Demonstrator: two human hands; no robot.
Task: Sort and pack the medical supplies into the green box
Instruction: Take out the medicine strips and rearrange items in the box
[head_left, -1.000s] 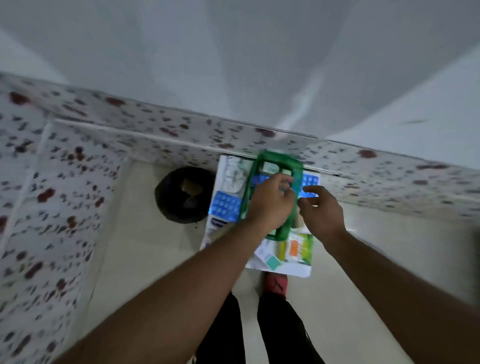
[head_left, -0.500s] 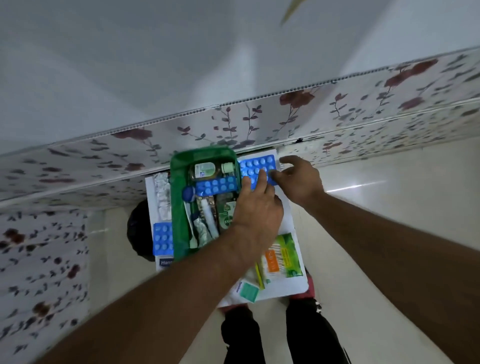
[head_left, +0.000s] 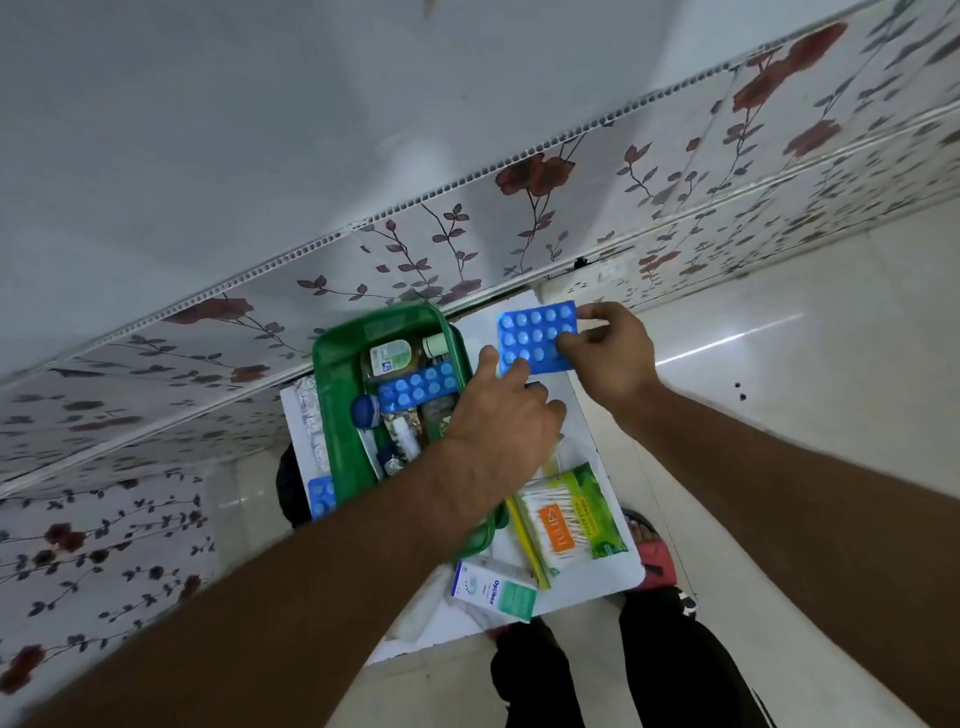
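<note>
The green box (head_left: 332, 395) stands on a white board (head_left: 602, 431) and holds a small bottle (head_left: 390, 358), a blue blister strip (head_left: 421, 387), a blue-capped jar (head_left: 366, 410) and tubes. My right hand (head_left: 613, 358) pinches the right side of a larger blue blister pack (head_left: 537, 335), lifted just right of the box. My left hand (head_left: 498, 421) reaches across the box's right rim, and its fingertips grip the pack's lower left corner.
On the board lie a green cotton-bud pack (head_left: 571, 514), a white and teal carton (head_left: 493, 592), a yellow stick, a silver strip (head_left: 309, 421) and another blue blister pack (head_left: 321, 496). A black round object (head_left: 284, 483) sits below the board. A floral wall panel (head_left: 519, 218) runs behind.
The view swung and moved closer. The blue blister pack has lifted off the board and shifted right in my right hand; my left hand stays at its lower left corner.
</note>
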